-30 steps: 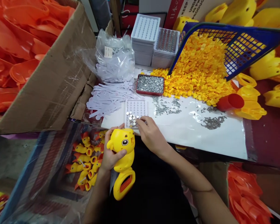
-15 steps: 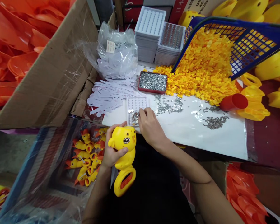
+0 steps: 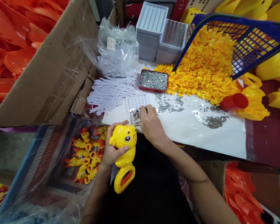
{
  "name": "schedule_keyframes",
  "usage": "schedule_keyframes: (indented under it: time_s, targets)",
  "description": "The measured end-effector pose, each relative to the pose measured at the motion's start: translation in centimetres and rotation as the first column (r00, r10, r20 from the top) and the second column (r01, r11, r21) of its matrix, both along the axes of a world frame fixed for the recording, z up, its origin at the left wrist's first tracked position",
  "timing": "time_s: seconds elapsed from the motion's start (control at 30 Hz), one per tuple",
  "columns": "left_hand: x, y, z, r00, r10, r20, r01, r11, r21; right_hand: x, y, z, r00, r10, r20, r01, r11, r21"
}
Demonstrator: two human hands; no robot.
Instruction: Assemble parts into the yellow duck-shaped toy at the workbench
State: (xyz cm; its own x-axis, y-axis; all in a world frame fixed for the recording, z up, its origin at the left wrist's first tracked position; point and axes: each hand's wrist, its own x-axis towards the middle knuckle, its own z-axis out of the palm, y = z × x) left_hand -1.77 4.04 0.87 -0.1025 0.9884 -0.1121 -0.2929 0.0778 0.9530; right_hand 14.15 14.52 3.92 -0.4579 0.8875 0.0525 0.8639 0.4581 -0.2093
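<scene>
A yellow plastic toy animal (image 3: 126,152), with a printed eye and a ring-shaped handle, is gripped in my left hand (image 3: 113,147) at the table's front edge. My right hand (image 3: 151,124) is over the right side of a white plastic tray (image 3: 138,100), its fingers bent together and pointing down. Small round button cells (image 3: 135,115) lie in the tray's near part, beside those fingertips. What the fingertips pinch, if anything, is hidden. White plastic strips (image 3: 109,91) are heaped left of the tray, and a red box of small metal parts (image 3: 153,80) stands behind it.
A blue basket (image 3: 247,34) spills small yellow parts (image 3: 207,68) at the back right. Loose screws (image 3: 216,121) lie near a red cup (image 3: 234,101). Stacked trays (image 3: 150,31) stand behind. A cardboard box (image 3: 53,62) borders the left; a crate of finished-looking toys (image 3: 84,152) sits below.
The camera view has shifted slightly. My right hand stays at the tray with its fingers moved a little among the button cells. My left hand keeps its hold on the toy.
</scene>
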Motion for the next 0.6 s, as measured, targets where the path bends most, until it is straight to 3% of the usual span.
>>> schedule_keyframes:
  time_s: [0.6]
  targets:
    - [-0.1, 0.2, 0.2, 0.999, -0.002, -0.047, 0.001, 1.0, -0.016, -0.7, 1.5, -0.9, 0.992, -0.1, -0.081, 0.104, 0.993, 0.047]
